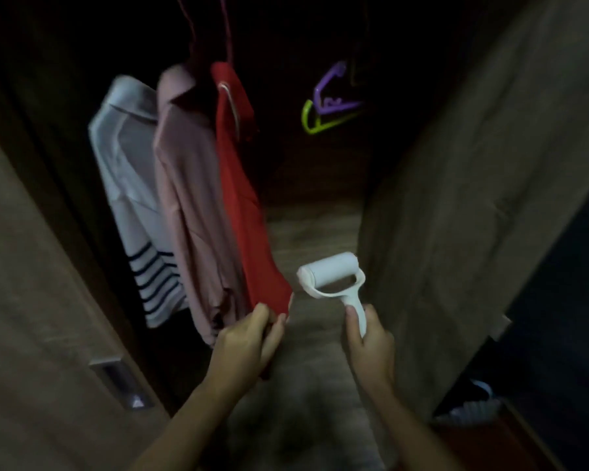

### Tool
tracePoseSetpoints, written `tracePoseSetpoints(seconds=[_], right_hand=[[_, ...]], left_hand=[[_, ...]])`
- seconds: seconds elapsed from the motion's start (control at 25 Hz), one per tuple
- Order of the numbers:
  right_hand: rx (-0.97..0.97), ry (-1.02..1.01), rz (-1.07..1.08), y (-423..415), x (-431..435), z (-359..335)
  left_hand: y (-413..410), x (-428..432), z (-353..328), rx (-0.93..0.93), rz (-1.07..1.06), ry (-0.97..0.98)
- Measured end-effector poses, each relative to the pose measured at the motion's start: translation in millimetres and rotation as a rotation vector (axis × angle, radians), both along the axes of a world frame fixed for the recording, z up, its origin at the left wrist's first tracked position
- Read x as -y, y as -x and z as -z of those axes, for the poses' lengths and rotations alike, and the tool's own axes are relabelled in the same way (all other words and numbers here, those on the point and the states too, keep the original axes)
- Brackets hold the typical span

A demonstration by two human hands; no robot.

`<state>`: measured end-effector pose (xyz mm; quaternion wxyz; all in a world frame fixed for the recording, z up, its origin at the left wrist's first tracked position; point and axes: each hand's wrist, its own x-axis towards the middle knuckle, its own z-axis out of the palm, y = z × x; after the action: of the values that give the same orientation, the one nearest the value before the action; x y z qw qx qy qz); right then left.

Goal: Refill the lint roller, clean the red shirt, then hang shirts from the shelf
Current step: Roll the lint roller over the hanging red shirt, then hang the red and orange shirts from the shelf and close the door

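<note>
Our left hand [249, 338] is pinching the hem of the hanging red shirt [242, 198]. Our right hand [368, 341] is gripping the white lint roller [330, 277] by its handle just beside the hem, seemingly not touching.

Bare forearms [184, 413]; bare left hand [249, 338], right hand [371, 348]

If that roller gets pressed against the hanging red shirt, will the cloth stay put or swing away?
Probably floppy: the red shirt hangs limp and narrow. It would likely swing away if pushed, which may be why the left hand pinches its hem. The lint roller, gripped by the right hand, is not touching it yet.
</note>
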<state>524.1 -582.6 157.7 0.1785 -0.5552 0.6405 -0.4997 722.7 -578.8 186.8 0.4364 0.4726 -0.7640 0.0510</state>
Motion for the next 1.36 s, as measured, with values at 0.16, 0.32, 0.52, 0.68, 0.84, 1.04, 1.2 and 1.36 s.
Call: tracePoseSetpoints(seconds=[0.16, 0.32, 0.52, 0.68, 0.84, 1.04, 1.2, 1.36], right_hand=[[-0.097, -0.054, 0.079, 64, -50, 14], [-0.196, -0.095, 0.134, 136, -115, 22], [-0.271, -0.215, 0.344, 273, -243, 49], [-0.257, -0.343, 0.469, 376, -356, 79], [-0.203, -0.53, 0.62, 472, -465, 110], [-0.191, -0.653, 0.733, 545, -544, 145], [-0.098, -0.618, 0.784, 584, -581, 171], [-0.176, -0.588, 0.766, 602, -599, 187]], left_hand=[[64, -3, 28, -0.073, 0.011, -0.243], [144, -20, 45, -0.032, 0.014, -0.472], [291, -105, 85, 0.059, 0.187, -0.529], [410, -193, 126, 0.121, 0.291, -0.619], [534, -301, 174, 0.295, 0.494, -0.747], [633, -374, 207, 0.559, 0.647, -0.738], [685, -406, 228, 0.704, 0.667, -0.689], [699, -417, 241, 0.702, 0.648, -0.66]])
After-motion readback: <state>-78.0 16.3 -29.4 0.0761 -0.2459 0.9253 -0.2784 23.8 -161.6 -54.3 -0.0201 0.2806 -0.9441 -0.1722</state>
